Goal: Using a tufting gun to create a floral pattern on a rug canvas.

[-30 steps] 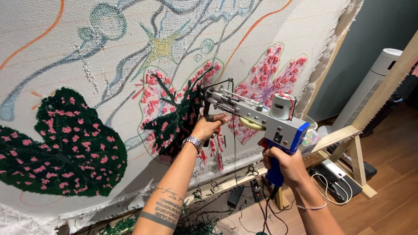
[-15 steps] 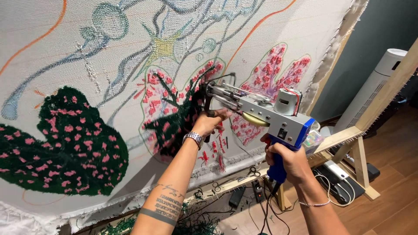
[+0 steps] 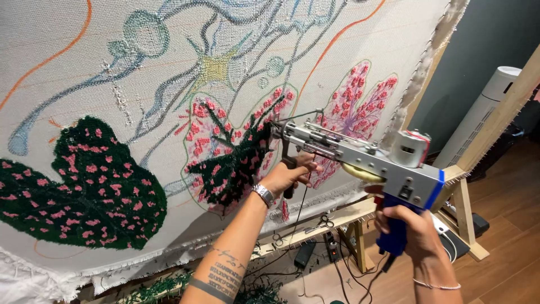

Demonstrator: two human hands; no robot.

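The person holds a grey and blue tufting gun (image 3: 360, 157) with both hands, at the centre right of the frame. The right hand (image 3: 408, 231) is clenched around the blue rear handle, low and to the right. The left hand (image 3: 289, 175) grasps the black front handle just under the front of the gun, near the middle of the frame; a silver watch (image 3: 263, 194) sits on that wrist. The tip of the gun touches the stretched cloth (image 3: 84, 84), at the edge of a half-filled leaf (image 3: 230, 157) in dark green and pink. A finished dark green leaf with pink spots (image 3: 73, 186) is on the left of the frame. A wooden frame (image 3: 467, 208) stands at the right, with a white tower fan (image 3: 478, 118) behind it. Scissors (image 3: 320, 222) lie on the lower wooden bar.
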